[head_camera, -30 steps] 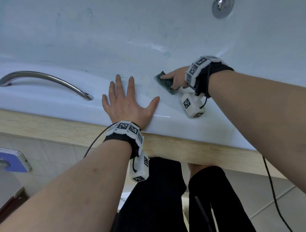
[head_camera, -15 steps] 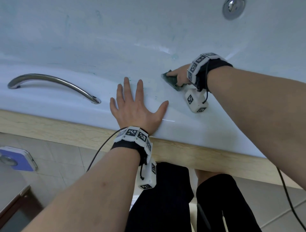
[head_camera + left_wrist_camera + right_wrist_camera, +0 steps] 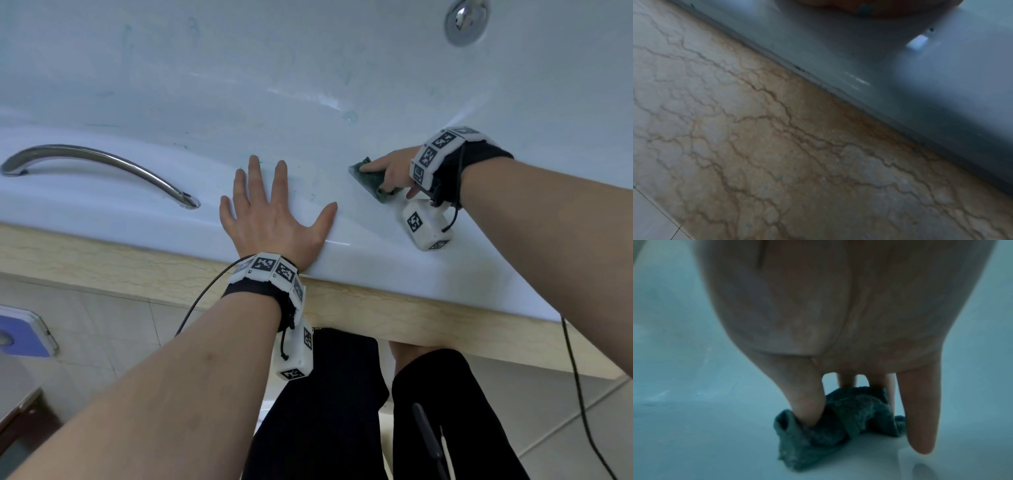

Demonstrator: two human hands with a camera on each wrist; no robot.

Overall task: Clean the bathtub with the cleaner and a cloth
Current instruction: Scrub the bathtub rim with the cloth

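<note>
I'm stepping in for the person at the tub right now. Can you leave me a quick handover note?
Left hand: open, flat on the bathtub rim, bracing, beside the grab handle.
Right hand: presses the dark green cloth against the tub's inner wall just below the rim.
Cleaner bottle: not in view.
Done: cannot tell how much is wiped. Faint greenish marks show on the wall.
Left: probably keep wiping the wall, on toward the drain.
</note>
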